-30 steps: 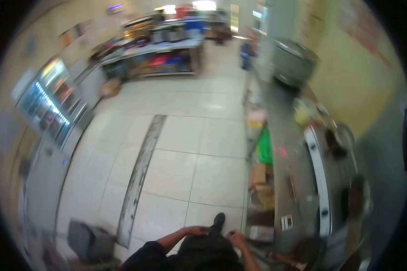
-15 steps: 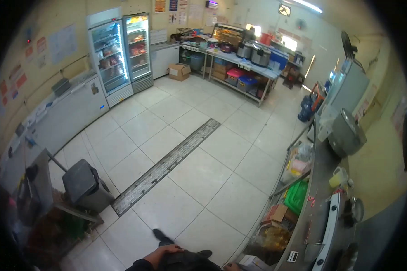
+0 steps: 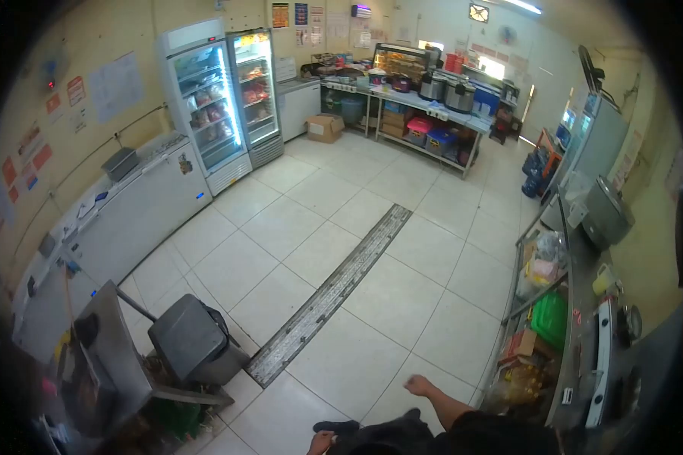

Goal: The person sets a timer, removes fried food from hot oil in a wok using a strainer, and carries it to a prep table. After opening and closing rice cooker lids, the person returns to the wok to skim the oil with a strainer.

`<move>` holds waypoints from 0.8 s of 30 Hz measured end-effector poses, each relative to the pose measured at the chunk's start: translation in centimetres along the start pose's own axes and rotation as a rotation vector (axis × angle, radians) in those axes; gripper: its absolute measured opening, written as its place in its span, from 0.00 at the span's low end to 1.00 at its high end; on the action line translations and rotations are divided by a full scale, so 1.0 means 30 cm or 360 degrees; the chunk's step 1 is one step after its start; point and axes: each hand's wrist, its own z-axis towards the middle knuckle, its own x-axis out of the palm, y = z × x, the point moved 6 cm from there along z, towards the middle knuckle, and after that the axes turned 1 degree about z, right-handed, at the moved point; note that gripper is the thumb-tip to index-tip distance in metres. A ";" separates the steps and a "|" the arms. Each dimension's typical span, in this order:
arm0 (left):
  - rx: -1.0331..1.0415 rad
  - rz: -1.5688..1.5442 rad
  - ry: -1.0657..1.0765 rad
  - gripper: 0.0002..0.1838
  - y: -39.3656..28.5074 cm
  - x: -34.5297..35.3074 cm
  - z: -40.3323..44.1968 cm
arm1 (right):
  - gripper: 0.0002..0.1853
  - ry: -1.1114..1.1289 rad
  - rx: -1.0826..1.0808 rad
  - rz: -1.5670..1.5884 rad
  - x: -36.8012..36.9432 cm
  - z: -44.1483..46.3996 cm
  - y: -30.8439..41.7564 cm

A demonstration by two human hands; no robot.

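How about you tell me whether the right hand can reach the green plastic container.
Probably not without stepping closer: the right hand hangs over the tiled floor, and the green plastic container sits apart, low under the metal counter.

- The right hand [image 3: 417, 384] is held out in front of the body, higher in view than the left, its fingers bent inward; how tightly they close is too small to tell.
- The right forearm [image 3: 449, 407] is bare and slants from lower right up toward the hand.
- A dark sleeve [image 3: 501, 431] covers the arm above it.
- The left hand [image 3: 321, 441] sits low near the bottom edge, well apart from the right, its grip unclear.
- Dark-clothed legs [image 3: 391, 436] lie between the arms.
- One dark shoe [image 3: 337, 427] shows just above the left hand.
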 end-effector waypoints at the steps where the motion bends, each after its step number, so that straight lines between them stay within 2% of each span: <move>1: 0.0225 0.0492 -0.0167 0.12 -0.046 -0.102 -0.055 | 0.22 0.0049 -0.0172 0.0025 0.026 0.076 0.151; 3: 0.0678 0.0854 -0.0312 0.09 -0.011 -0.284 -0.094 | 0.20 0.0147 -0.0234 0.0226 0.050 0.146 0.488; 5: 0.0610 0.0850 -0.0342 0.11 0.171 -0.478 -0.020 | 0.18 0.0252 -0.0452 0.0357 0.115 0.194 0.771; 6: 0.0517 0.0513 -0.0466 0.10 0.221 -0.592 -0.013 | 0.16 0.0325 -0.0612 0.0352 0.146 0.194 0.893; 7: 0.0406 0.0149 -0.0589 0.11 0.295 -0.674 -0.020 | 0.16 0.0383 -0.0626 0.0307 0.165 0.198 0.983; 8: 0.0503 0.0116 -0.0888 0.13 0.343 -0.723 -0.030 | 0.15 0.0516 -0.0699 0.0289 0.184 0.188 1.076; 9: 0.0193 0.0175 -0.1070 0.13 0.282 -0.750 -0.136 | 0.14 0.0679 -0.0784 0.0265 0.233 0.171 1.132; 10: 0.0077 0.0199 -0.1209 0.13 0.290 -0.784 -0.171 | 0.14 0.0818 -0.0842 0.0193 0.275 0.159 1.152; 11: 0.0135 0.0013 -0.1234 0.05 0.293 -0.803 -0.201 | 0.14 0.0848 -0.0830 0.0149 0.298 0.179 1.161; 12: 0.0186 -0.0385 -0.1334 0.04 0.228 -0.785 -0.273 | 0.14 0.0897 -0.0847 0.0100 0.331 0.208 1.188; 13: 0.0094 -0.0488 -0.1375 0.05 0.274 -0.775 -0.274 | 0.14 0.0879 -0.0877 -0.0179 0.369 0.247 1.169; 14: 0.0209 -0.0513 -0.1413 0.05 0.297 -0.753 -0.274 | 0.15 0.0864 -0.0912 -0.0460 0.403 0.284 1.149; 16: -0.0068 -0.0456 -0.1436 0.09 0.215 -0.685 -0.358 | 0.15 0.0854 -0.0984 -0.0564 0.577 0.502 0.884; 17: -0.0136 -0.0630 -0.1607 0.09 0.269 -0.625 -0.362 | 0.13 0.1267 -0.0541 -0.0765 0.519 0.510 0.907; 18: -0.0261 -0.0323 -0.1501 0.12 0.337 -0.566 -0.284 | 0.11 0.1073 -0.1922 -0.1306 0.622 0.594 0.812; 19: -0.0396 -0.0024 -0.1348 0.15 0.374 -0.498 -0.227 | 0.11 0.1457 -0.2030 -0.1736 0.561 0.561 0.889; 20: -0.0506 -0.0321 -0.1192 0.18 0.318 -0.448 -0.266 | 0.12 0.1602 -0.2247 -0.0854 0.603 0.703 0.800; 21: -0.0571 -0.0334 -0.1084 0.16 0.297 -0.400 -0.261 | 0.12 0.1699 -0.1662 -0.1016 0.622 0.817 0.889; 22: -0.0471 -0.0189 -0.1067 0.17 0.352 -0.356 -0.184 | 0.12 0.1677 -0.1113 -0.1045 0.646 0.887 1.022; 23: -0.0388 -0.0048 -0.1065 0.17 0.388 -0.304 -0.109 | 0.12 0.1661 -0.0878 -0.1006 0.690 0.941 1.163; 24: -0.0569 -0.0422 -0.1336 0.17 0.332 -0.297 -0.178 | 0.13 0.1670 -0.0820 -0.0976 0.747 0.987 1.314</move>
